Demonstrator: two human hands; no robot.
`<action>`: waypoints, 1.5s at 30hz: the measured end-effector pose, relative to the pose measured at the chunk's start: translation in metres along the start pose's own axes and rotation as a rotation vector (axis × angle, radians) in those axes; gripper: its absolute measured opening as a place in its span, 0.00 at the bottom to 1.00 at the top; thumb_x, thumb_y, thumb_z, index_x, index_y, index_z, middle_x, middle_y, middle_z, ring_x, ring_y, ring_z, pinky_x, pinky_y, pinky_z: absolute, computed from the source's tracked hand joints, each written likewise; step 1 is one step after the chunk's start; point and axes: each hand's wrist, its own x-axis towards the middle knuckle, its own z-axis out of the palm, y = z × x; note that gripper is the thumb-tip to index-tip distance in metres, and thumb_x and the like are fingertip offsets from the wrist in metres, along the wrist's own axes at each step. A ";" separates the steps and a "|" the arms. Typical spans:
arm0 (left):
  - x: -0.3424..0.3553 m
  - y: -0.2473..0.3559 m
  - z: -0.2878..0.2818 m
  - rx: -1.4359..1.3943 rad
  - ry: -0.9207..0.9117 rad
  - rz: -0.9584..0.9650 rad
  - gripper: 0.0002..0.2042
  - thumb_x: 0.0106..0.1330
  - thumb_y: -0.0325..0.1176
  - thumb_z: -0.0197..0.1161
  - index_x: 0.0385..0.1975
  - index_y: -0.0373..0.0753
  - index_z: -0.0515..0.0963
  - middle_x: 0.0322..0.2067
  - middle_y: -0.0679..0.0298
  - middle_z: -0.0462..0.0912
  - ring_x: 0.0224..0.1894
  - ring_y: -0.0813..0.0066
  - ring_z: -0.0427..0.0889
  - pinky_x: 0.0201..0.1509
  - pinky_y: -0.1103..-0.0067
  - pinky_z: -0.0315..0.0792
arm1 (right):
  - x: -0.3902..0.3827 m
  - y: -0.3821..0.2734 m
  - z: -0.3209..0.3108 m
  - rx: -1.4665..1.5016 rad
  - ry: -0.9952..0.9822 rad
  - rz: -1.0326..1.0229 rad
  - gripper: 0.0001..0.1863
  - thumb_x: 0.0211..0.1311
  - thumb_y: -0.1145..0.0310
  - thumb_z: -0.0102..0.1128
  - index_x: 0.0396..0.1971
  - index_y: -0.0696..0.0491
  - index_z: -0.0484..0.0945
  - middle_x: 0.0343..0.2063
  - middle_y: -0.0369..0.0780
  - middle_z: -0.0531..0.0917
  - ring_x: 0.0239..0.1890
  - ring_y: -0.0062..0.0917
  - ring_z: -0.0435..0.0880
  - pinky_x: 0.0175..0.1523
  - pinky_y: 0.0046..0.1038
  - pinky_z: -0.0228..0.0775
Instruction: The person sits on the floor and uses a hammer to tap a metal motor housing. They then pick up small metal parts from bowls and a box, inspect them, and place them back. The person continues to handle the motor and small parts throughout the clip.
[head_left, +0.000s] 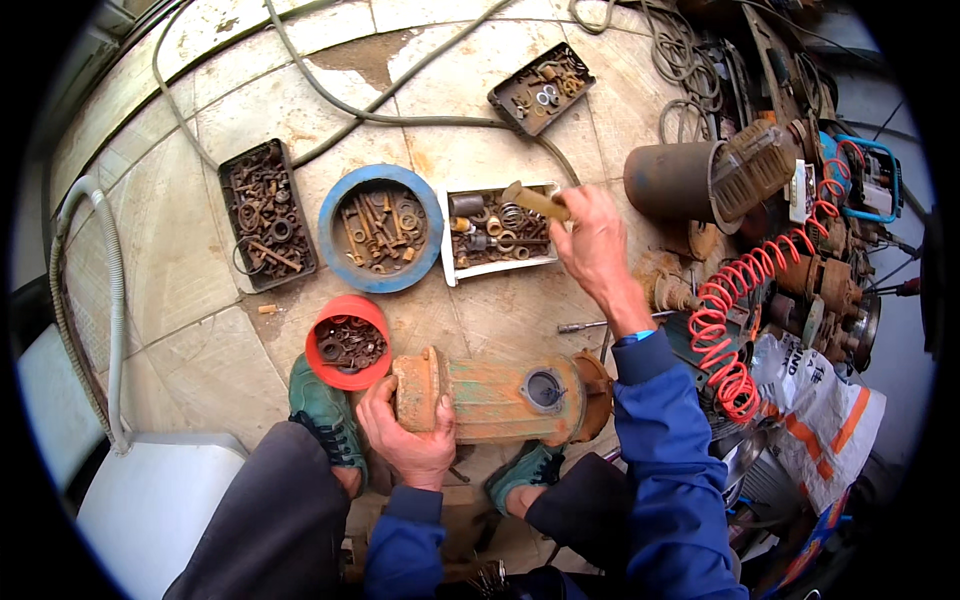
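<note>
A rusty, green-tinged motor-like housing lies on its side between my feet, a round dark opening on its upper face. My left hand is wrapped around its left end. My right hand, raised above the floor, grips a short brass-coloured bar with a rounded end; its other end is hidden in my fingers. Beneath that bar stands a white box of mixed metal parts. Next to my left foot, a red pot holds small rusty hardware.
Further off sit a blue round basin of bolts, a black tray of rusty fasteners and another black tray. A hose crosses the tiles. To the right are a metal cylinder, a red coiled hose and a printed sack.
</note>
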 end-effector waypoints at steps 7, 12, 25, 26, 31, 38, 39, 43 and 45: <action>-0.001 -0.001 0.001 -0.002 -0.010 -0.007 0.30 0.60 0.47 0.72 0.53 0.29 0.74 0.48 0.49 0.77 0.52 0.49 0.76 0.59 0.60 0.70 | -0.006 0.010 -0.019 -0.022 -0.035 -0.073 0.10 0.54 0.76 0.70 0.38 0.55 0.83 0.36 0.44 0.82 0.42 0.41 0.81 0.47 0.41 0.77; -0.001 -0.003 0.000 0.018 -0.011 0.019 0.30 0.59 0.47 0.72 0.53 0.29 0.74 0.48 0.49 0.77 0.52 0.49 0.76 0.59 0.60 0.70 | -0.036 0.003 -0.010 -0.035 -0.201 -0.249 0.08 0.52 0.76 0.69 0.33 0.55 0.80 0.35 0.44 0.81 0.41 0.40 0.80 0.47 0.41 0.77; -0.003 -0.004 0.002 -0.030 -0.004 -0.023 0.31 0.58 0.47 0.73 0.54 0.30 0.74 0.48 0.47 0.77 0.52 0.46 0.75 0.59 0.57 0.70 | -0.064 -0.008 0.011 0.082 -0.114 -0.160 0.07 0.57 0.75 0.68 0.35 0.55 0.80 0.31 0.44 0.78 0.36 0.42 0.80 0.41 0.43 0.75; -0.003 -0.004 0.002 -0.038 -0.005 -0.028 0.31 0.58 0.47 0.73 0.54 0.30 0.74 0.48 0.47 0.77 0.52 0.46 0.75 0.59 0.57 0.70 | -0.061 -0.010 0.014 0.085 -0.075 -0.122 0.08 0.58 0.74 0.69 0.36 0.55 0.80 0.30 0.44 0.78 0.35 0.42 0.81 0.39 0.43 0.75; -0.004 -0.006 0.003 -0.035 -0.004 -0.019 0.32 0.59 0.50 0.72 0.54 0.30 0.74 0.48 0.47 0.77 0.52 0.46 0.76 0.59 0.56 0.69 | -0.042 -0.021 0.027 0.154 -0.063 -0.005 0.08 0.60 0.73 0.69 0.39 0.54 0.81 0.28 0.45 0.78 0.33 0.45 0.83 0.36 0.46 0.74; -0.004 -0.005 0.001 -0.036 -0.010 -0.035 0.33 0.60 0.53 0.71 0.54 0.30 0.74 0.48 0.47 0.77 0.52 0.46 0.76 0.59 0.56 0.69 | -0.025 -0.028 0.044 0.117 -0.172 0.000 0.05 0.61 0.74 0.67 0.33 0.54 0.79 0.28 0.46 0.78 0.32 0.48 0.82 0.35 0.47 0.74; -0.004 -0.005 0.001 -0.036 -0.012 -0.032 0.33 0.60 0.52 0.71 0.54 0.30 0.74 0.49 0.47 0.77 0.52 0.46 0.76 0.59 0.56 0.69 | -0.024 -0.028 0.045 0.100 -0.178 -0.015 0.05 0.60 0.75 0.67 0.31 0.54 0.78 0.28 0.46 0.77 0.32 0.48 0.82 0.35 0.47 0.74; -0.004 -0.007 0.001 -0.018 -0.024 -0.005 0.33 0.59 0.51 0.72 0.55 0.30 0.74 0.49 0.47 0.77 0.53 0.45 0.75 0.60 0.55 0.69 | -0.025 -0.021 0.045 0.114 -0.106 -0.110 0.06 0.62 0.76 0.65 0.31 0.57 0.75 0.30 0.46 0.76 0.31 0.44 0.81 0.34 0.44 0.74; -0.004 -0.007 0.000 -0.012 -0.031 -0.004 0.33 0.58 0.50 0.72 0.55 0.30 0.74 0.50 0.47 0.77 0.53 0.45 0.75 0.60 0.55 0.69 | -0.026 -0.016 0.038 0.162 -0.060 -0.091 0.07 0.63 0.76 0.65 0.31 0.58 0.74 0.31 0.45 0.75 0.30 0.41 0.81 0.35 0.43 0.75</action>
